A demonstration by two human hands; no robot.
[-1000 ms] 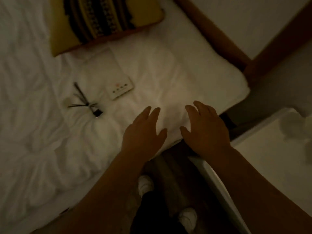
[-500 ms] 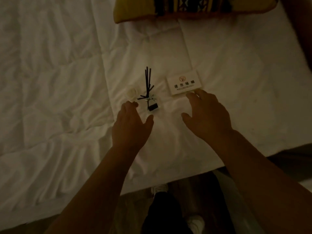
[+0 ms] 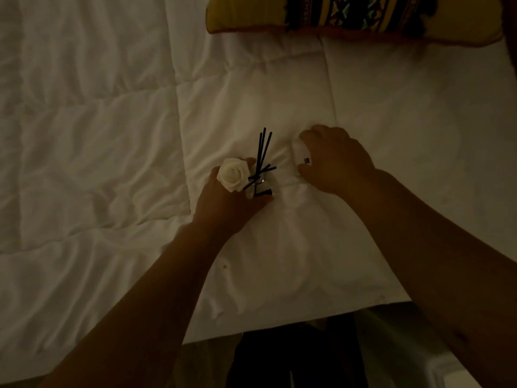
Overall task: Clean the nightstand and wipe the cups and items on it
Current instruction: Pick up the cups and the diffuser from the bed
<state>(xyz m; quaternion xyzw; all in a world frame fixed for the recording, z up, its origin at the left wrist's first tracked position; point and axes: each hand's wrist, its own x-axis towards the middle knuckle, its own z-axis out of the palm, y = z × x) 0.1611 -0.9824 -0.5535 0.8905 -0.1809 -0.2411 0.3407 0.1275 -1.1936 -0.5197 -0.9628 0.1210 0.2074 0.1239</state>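
The room is dim. On the white bed [image 3: 112, 141] stands a small reed diffuser [image 3: 261, 175] with black sticks and a white rose [image 3: 232, 174] beside them. My left hand [image 3: 229, 203] grips the diffuser's bottle from the near side, its fingers curled round it. To the right, my right hand [image 3: 334, 161] grips a small white sign card [image 3: 300, 155] with dark print; most of the card is hidden under the hand.
A yellow patterned pillow [image 3: 352, 18] lies at the top of the bed. The bed's near edge runs along the bottom, with dark floor and my legs [image 3: 296, 357] below it. A pale corner of furniture [image 3: 458, 371] shows at the bottom right.
Both hands reached forward over the bed. The left hand closed round the diffuser and the right hand closed on the sign card. The view swung away from the nightstand.
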